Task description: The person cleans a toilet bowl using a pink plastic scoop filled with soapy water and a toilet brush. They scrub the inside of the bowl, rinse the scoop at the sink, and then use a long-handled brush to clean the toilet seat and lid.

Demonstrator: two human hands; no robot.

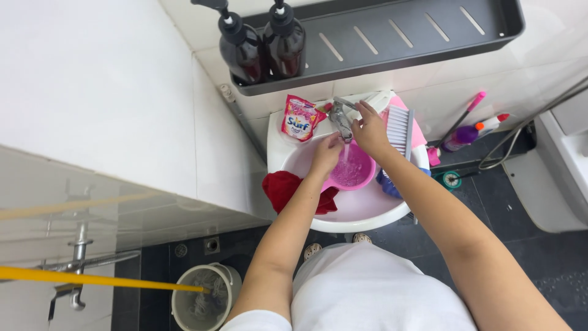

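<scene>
A pink plastic scoop (357,172) sits in the white basin (367,214), and water runs into it from the chrome tap (339,121). My left hand (326,154) grips the scoop's near rim. My right hand (369,130) rests on the tap's lever, fingers closed around it. A red cloth (283,188) lies over the basin's left edge, beside my left forearm. A blue cloth (388,184) lies partly hidden under my right forearm.
A pink detergent pouch (301,119) and a scrub brush (399,129) sit on the basin's back rim. Two dark pump bottles (263,44) stand on a grey wall shelf (404,37). A bucket (202,298) with a yellow-handled mop stands lower left; a spray bottle (468,132) and toilet (560,171) stand at right.
</scene>
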